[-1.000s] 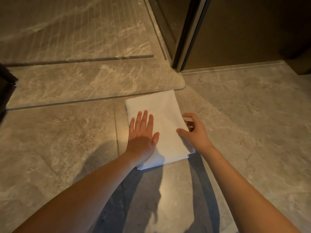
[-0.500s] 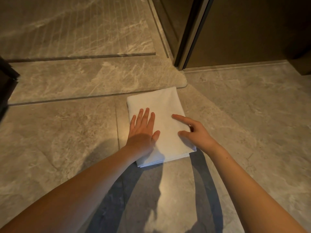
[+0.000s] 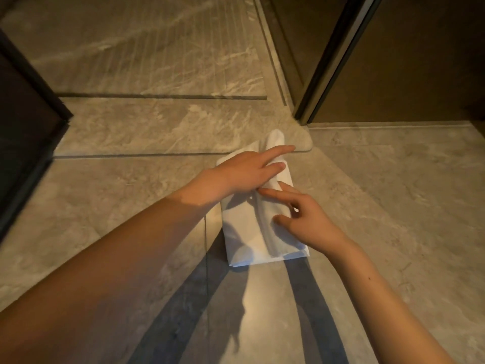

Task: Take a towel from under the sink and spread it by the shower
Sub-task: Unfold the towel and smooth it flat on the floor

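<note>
Pinched between the thumb and bent fingers of the left hand [image 3: 244,174], the top layer of the white towel [image 3: 252,229] rises in a soft fold at its far end, while that hand's index finger points out straight past the cloth. One towel lies here, folded into a thick rectangle of several layers, flat on the grey marbled floor [image 3: 393,219]. On the towel's right edge the right hand [image 3: 307,219] rests with fingers loosely spread, its index fingertip touching the cloth just below the left hand and its thumb lying on the top layer; it grips nothing that I can see. Two bare forearms cross the floor nearer than the towel, and their two long shadows fall across the polished tiles on the near side of it. Beyond the towel's far end sits a low stone threshold [image 3: 162,132] with a rounded corner, veined like the floor; the raised fold overlaps its edge. Farther still, past the threshold, is the shower floor [image 3: 147,48], cut with fine parallel grooves. Right of the towel and beyond it stands a dark metal door frame [image 3: 333,59] against a brown wall panel [image 3: 409,64]. Left of the towel, well apart, is a dark cabinet edge [image 3: 29,106].
</note>
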